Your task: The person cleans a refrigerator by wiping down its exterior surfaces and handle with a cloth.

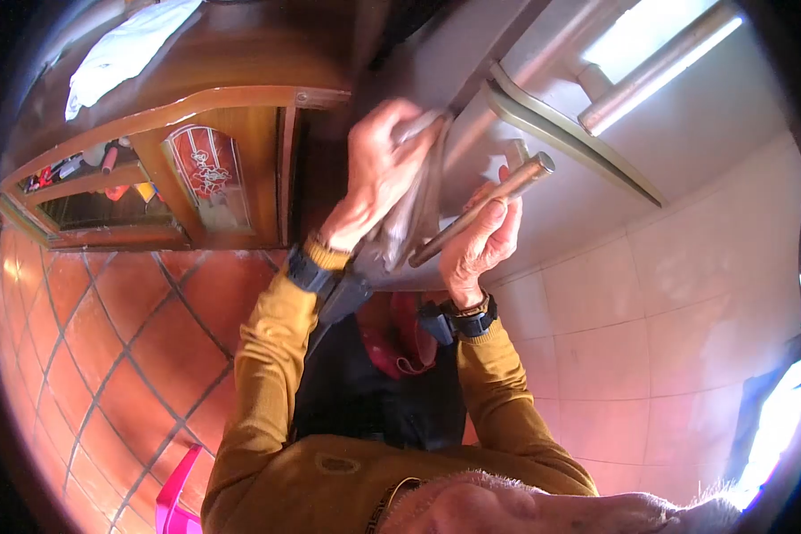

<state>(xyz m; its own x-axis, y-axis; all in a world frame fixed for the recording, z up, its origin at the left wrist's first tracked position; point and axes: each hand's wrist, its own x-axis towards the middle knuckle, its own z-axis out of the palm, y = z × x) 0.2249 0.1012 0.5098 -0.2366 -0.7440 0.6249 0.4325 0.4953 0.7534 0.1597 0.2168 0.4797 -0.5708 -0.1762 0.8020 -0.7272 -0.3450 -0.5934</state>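
**Both your hands were occupied beside the pale panel (587,214)**

Your left hand (378,173), near twelve o'clock, was curled around what looked like a blurred greyish cloth (405,222). Your right hand (485,249), toward three, gripped a metal handle (523,181) slanting toward two. Farther out at two, a second handle (659,67) was untouched. Work seemed underway; how much was done or left, I couldn't tell.

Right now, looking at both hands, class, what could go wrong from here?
1. The right hand grips the cylindrical metal bar handle on the pale, smooth panel; a pull might shift that panel unexpectedly.
2. The loose, greyish cloth in the left hand hangs near the handle's lower end and could snag.
3. The cloth looks bunched, so it might slip from the left hand's grasp.
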